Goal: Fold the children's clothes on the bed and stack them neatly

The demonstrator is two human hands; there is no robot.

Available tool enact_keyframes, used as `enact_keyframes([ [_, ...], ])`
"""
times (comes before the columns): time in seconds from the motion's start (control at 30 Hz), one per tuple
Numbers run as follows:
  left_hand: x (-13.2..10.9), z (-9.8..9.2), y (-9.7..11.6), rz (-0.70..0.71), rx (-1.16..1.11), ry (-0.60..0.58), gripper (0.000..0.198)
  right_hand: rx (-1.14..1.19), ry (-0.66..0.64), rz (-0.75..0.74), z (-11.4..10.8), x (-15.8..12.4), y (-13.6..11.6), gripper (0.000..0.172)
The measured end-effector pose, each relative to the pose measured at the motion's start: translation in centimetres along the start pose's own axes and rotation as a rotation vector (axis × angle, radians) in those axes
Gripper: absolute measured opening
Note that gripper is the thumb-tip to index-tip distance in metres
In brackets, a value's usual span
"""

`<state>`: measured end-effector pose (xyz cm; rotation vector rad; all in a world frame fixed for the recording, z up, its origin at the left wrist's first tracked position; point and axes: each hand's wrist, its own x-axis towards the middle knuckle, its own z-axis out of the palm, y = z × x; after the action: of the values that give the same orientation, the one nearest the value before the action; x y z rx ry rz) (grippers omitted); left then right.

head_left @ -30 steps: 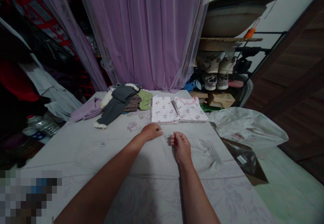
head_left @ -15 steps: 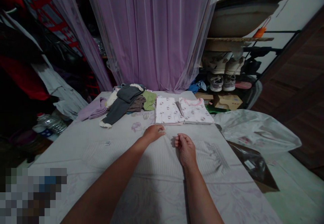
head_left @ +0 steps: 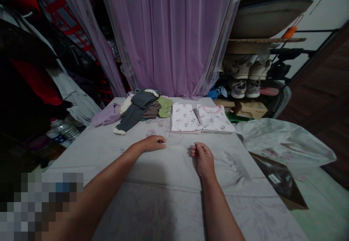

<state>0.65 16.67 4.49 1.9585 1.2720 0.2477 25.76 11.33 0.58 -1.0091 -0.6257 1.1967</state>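
A pale striped garment (head_left: 174, 161) lies spread flat across the table, with a small label at its left end and a gathered, wrinkled end at the right. My left hand (head_left: 152, 143) rests at the garment's far edge, fingers loosely bent and a gap showing between thumb and forefinger; I see no cloth in it. Over the right half of the garment is my right hand (head_left: 203, 157), its fingers curled in and the thumb pressed to them. Whatever may be between those fingertips is hidden.
Beyond my hands are two folded stacks of white printed clothes (head_left: 187, 119) and a heap of dark, brown and green clothes (head_left: 141, 106). A folded lilac cloth (head_left: 107, 115) lies at the left edge. Plastic wrap (head_left: 286, 143) and a box stand off the table's right side.
My left hand has let go of the pinched cloth and moved left; the raised fold has settled flat. The right hand keeps its curled pose. The view has shifted slightly left.
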Motion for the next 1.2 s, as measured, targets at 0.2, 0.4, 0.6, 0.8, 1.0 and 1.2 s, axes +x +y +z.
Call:
enact_keyframes([
  [0.2,-4.9,-3.7,-2.7,-0.159,-0.06,-0.136,0.041,-0.009,0.012,-0.002,0.0,0.0,0.0,0.043],
  [0.4,-9.8,-7.0,-5.7,-0.363,-0.117,-0.07,0.042,-0.027,-0.005,-0.008,-0.2,-0.2,-0.1,0.043],
  [0.6,-14.3,-9.2,-8.3,-0.461,-0.249,0.093,0.037,-0.037,-0.015,-0.016,-0.4,-0.1,0.0,0.042],
  [0.8,-17.4,-9.6,-9.1,-0.484,-0.191,0.177,0.04,-0.068,-0.001,-0.019,-0.4,-0.1,0.0,0.041],
  [1.0,-18.6,-7.7,-9.4,-0.434,-0.123,0.441,0.05,-0.056,-0.009,-0.018,-0.5,-0.1,0.0,0.041],
  [1.2,-18.6,-5.3,-10.8,-0.49,-0.046,0.642,0.049,-0.068,-0.018,-0.021,-0.6,-0.1,0.1,0.041],
])
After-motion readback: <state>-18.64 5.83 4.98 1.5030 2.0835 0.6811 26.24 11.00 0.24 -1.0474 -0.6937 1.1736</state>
